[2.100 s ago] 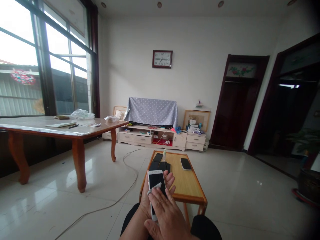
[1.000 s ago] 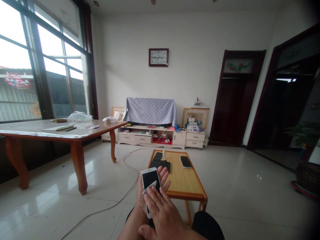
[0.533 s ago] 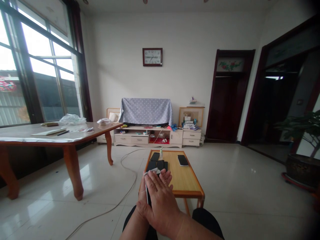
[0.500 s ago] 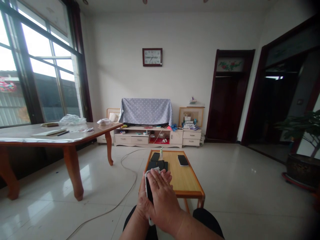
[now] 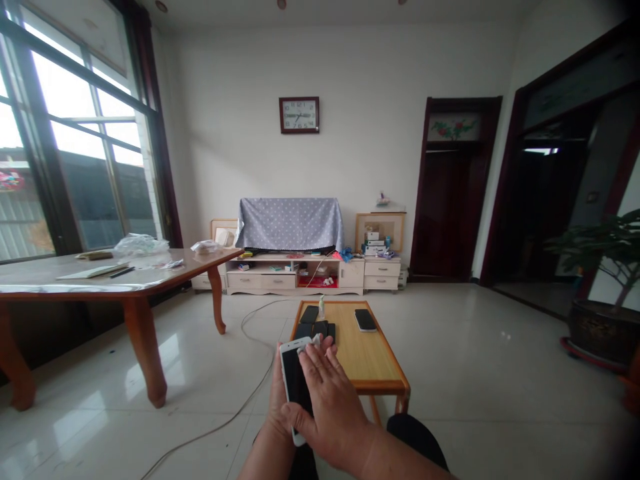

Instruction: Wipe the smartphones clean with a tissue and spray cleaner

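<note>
Phone (image 5: 293, 381): white-edged, black-faced, slightly tilted, partly covered by right hand (image 5: 331, 399).

Phone (image 5: 294, 380) under the right hand (image 5: 333, 403): smooth, glossy screen
Wipe (image 5: 316, 341) at the hand's tip: matt, crumpled; cloth or paper, hard to tell
Low table (image 5: 364, 360) beyond it: wood-grain top, varnished edge
Floor (image 5: 480, 367) right of it: polished, reflective tile
Drape (image 5: 290, 225) far past it: matt cloth

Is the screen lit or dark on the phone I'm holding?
Dark, as far as visible: the white phone shows plain black glass, partly covered by the right hand.
</note>
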Available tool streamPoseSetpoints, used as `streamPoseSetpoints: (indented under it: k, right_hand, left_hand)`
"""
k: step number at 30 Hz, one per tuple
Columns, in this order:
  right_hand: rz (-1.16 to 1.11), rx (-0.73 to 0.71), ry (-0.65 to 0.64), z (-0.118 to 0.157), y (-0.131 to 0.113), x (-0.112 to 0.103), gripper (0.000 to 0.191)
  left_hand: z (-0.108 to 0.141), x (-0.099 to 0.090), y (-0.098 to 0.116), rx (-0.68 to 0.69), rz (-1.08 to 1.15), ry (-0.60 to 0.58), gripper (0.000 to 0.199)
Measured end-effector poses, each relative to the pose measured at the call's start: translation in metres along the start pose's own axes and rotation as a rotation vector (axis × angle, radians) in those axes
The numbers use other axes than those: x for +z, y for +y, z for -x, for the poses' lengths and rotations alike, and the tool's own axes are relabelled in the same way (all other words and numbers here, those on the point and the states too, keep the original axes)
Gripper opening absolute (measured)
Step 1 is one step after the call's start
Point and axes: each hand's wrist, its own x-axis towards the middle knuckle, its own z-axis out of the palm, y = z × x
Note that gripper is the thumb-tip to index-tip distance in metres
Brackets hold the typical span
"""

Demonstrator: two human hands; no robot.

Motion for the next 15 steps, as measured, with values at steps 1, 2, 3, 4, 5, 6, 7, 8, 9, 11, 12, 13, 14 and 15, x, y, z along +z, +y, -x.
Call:
streamPoseSetpoints:
  k: [1, 2, 3, 4, 5, 6, 7, 8, 9, 11, 12, 13, 14, 15]
  right_hand:
    - [-0.005, -0.025, -0.021, 0.009, 0.002, 0.004, 0.079]
    - [-0.008, -0.059, -0.034, 0.018, 0.003, 0.009, 0.081]
    - [-0.011, -0.098, -0.041, 0.028, 0.003, 0.015, 0.084]
    - [-0.013, -0.141, -0.037, 0.037, 0.003, 0.020, 0.085]
    - [-0.015, -0.174, -0.033, 0.043, 0.003, 0.023, 0.086]
    - [-0.014, -0.189, -0.036, 0.047, 0.003, 0.025, 0.086]
    - [-0.011, -0.188, -0.048, 0.046, 0.003, 0.024, 0.085]
    - [-0.007, -0.167, -0.061, 0.041, 0.003, 0.020, 0.084]
    - [-0.001, -0.134, -0.076, 0.034, 0.004, 0.015, 0.082]
    - [0.011, -0.067, -0.072, 0.014, 0.006, 0.002, 0.078]
    - [0.016, -0.046, -0.069, 0.005, 0.008, -0.005, 0.077]
    - [0.021, -0.031, -0.062, -0.002, 0.010, -0.010, 0.076]
    - [0.022, -0.025, -0.065, -0.007, 0.011, -0.014, 0.077]
    - [0.021, -0.028, -0.077, -0.008, 0.012, -0.015, 0.078]
  left_hand:
    - [0.001, -0.002, 0.007, -0.002, 0.001, 0.000, 0.086]
    - [0.003, -0.005, 0.013, 0.006, 0.001, 0.003, 0.088]
    - [0.004, -0.009, 0.018, 0.022, 0.000, 0.009, 0.089]
    - [0.005, -0.013, 0.021, 0.035, -0.002, 0.013, 0.090]
    - [0.005, -0.016, 0.023, 0.043, -0.004, 0.014, 0.091]
    - [0.005, -0.018, 0.022, 0.048, -0.008, 0.013, 0.091]
    - [0.004, -0.019, 0.019, 0.048, -0.012, 0.008, 0.091]
    - [0.003, -0.018, 0.015, 0.040, -0.017, -0.001, 0.091]
    - [0.001, -0.016, 0.010, 0.026, -0.026, -0.015, 0.090]
    - [-0.003, -0.010, -0.001, -0.005, -0.051, -0.051, 0.086]
    - [-0.005, -0.007, -0.005, -0.014, -0.062, -0.070, 0.082]
    - [-0.007, -0.005, -0.008, -0.020, -0.069, -0.086, 0.078]
    - [-0.008, -0.003, -0.008, -0.023, -0.073, -0.098, 0.074]
    - [-0.008, -0.003, -0.005, -0.025, -0.073, -0.102, 0.073]
